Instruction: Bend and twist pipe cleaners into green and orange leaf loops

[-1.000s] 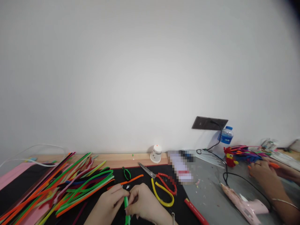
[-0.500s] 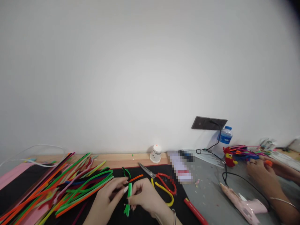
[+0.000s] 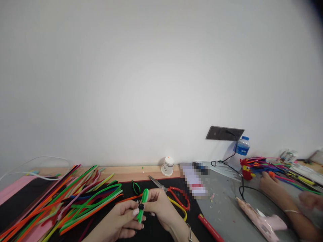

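A pale wall (image 3: 151, 84) fills the upper part of the frame above a tabletop (image 3: 131, 173), whose black mat (image 3: 153, 232) lies at bottom centre, with a pile of colourful fuzzy stems (image 3: 83, 198) spread across the lower left. At bottom centre the left hand (image 3: 123, 218) and right hand (image 3: 163, 208) are close together, with red-and-yellow-handled scissors (image 3: 161, 187) partly hidden behind the right one. Between them, the fingers of both grasp a folded green stem (image 3: 145, 195), slightly tilted, its rounded top projecting upward.
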The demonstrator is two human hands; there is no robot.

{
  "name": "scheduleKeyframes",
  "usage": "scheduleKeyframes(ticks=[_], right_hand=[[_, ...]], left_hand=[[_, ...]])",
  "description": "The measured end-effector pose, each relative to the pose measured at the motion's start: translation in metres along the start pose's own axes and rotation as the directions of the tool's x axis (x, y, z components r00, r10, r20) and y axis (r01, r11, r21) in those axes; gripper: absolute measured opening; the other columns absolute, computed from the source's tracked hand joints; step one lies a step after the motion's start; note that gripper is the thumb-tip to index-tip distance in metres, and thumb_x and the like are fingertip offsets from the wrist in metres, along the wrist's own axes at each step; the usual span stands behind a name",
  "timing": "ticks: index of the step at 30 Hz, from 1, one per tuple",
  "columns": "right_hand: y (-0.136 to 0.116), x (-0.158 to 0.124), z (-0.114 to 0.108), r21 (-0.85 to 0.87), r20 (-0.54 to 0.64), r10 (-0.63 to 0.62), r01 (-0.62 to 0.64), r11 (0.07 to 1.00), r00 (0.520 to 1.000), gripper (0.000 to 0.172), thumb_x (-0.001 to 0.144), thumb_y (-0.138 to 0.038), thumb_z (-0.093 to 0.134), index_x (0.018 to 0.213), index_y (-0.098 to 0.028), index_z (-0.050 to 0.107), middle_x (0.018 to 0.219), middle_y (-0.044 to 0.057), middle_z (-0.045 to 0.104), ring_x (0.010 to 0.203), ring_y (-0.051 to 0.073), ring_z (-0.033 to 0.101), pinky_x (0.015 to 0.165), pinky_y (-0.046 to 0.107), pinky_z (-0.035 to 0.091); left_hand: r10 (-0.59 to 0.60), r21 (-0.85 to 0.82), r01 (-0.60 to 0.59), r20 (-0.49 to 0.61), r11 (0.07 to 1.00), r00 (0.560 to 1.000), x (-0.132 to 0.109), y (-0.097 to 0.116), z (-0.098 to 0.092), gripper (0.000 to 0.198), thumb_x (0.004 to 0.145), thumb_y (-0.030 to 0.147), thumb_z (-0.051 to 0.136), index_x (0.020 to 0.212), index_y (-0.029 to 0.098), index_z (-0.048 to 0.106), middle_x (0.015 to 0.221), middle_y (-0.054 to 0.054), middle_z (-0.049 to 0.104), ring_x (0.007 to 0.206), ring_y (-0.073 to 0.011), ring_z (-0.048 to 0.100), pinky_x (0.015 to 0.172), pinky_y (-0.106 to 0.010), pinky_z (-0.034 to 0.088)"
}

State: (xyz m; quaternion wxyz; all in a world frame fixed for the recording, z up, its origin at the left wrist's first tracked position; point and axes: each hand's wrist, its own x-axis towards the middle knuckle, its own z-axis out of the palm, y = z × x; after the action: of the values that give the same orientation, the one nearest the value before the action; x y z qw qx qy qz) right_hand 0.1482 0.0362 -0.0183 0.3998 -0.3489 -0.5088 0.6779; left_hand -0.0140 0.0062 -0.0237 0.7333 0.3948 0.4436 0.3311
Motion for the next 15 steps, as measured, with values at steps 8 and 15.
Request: scheduleKeyframes(ticks=[8,15], right_hand=[[-0.002,-0.001,0.006,0.015,0.049,0.025,-0.026,1.0,0.998,0.03,0.056,-0.035,0.074,0.059,-0.009,0.059,0.05,-0.002,0.053,0.04,0.003,0.038,0.038,0.018,0.021],[-0.005,-0.003,0.011,0.069,0.048,0.045,-0.048,0.996,0.998,0.033,0.052,-0.036,0.076,0.056,-0.009,0.058,0.05,-0.002,0.052,0.039,0.002,0.039,0.038,0.017,0.025]], left_hand=[[-0.05,-0.062,0.053,0.053,0.997,0.997,-0.004,0.002,0.004,0.032,0.059,0.04,0.074,0.073,0.015,0.06,0.062,0.003,0.065,0.052,-0.0039,0.06,0.045,-0.009,0.038],[-0.059,-0.084,0.065,0.067,0.994,0.996,0.0,0.0,0.003,0.032,0.057,0.035,0.077,0.071,0.014,0.058,0.052,0.007,0.058,0.043,-0.0005,0.053,0.041,-0.008,0.035]])
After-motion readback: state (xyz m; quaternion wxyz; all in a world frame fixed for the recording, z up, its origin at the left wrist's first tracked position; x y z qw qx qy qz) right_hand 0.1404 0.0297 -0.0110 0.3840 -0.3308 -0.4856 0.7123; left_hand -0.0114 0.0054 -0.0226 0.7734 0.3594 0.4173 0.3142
